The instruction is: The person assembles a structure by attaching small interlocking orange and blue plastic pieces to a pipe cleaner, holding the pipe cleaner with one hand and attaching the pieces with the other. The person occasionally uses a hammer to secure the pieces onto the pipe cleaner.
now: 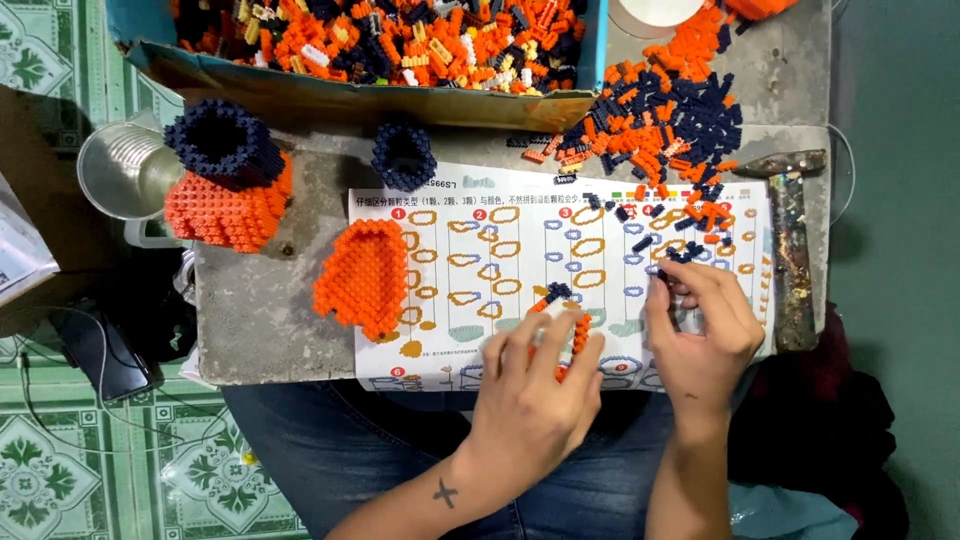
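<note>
My left hand (530, 395) grips a small orange-and-navy brick assembly (560, 310) over the printed instruction sheet (520, 250). My right hand (700, 325) pinches small navy bricks (685, 255) at its fingertips, just right of the assembly. A flat orange built piece (365, 275) lies on the sheet's left edge. A navy ring of bricks (403, 155) stands above it. At the far left sits an orange block topped by a navy tube (228, 175).
A loose pile of orange and navy bricks (665, 120) spreads at the top right. A box full of mixed bricks (400, 40) lines the far edge. A metal cup (125, 170) stands left, a worn hammer (790, 240) right of the grey slab (260, 320).
</note>
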